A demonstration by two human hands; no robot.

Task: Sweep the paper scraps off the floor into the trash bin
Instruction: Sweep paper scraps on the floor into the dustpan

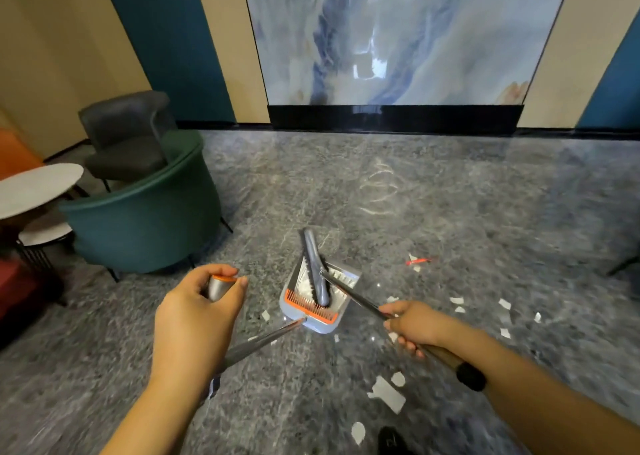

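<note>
head camera looks down at two hands over a gray stone floor (450, 194). left hand (197, 319) curls its fingers around the top end of the dustpan stick (263, 340), by its orange ring. right hand (415, 326) wraps tight around the broom stick (353, 298).

out past the hands, the dustpan (313, 302) sits on the floor in the middle, with orange teeth along its near edge. broom head (317, 267) lies inside the dustpan, so it is not sweeping now.

paper scraps (388, 394) are on the floor, most of them to the right and near. some small ones lie just beside the dustpan. a red and white bit (417, 261) lies farther off to the right. no trash bin shows up anywhere, so i cannot tell where it is.

what could go wrong: the broom may tip the dustpan when it is pulled out, because it rests inside it. the light scraps may fly away if the broom swings fast. the floor looks shiny and smooth, so the dustpan may slide back when paper is pushed at it. flat bits may slip under its edge.

a green chair (145, 219) and a round white table (38, 187) stand far to the left.
</note>
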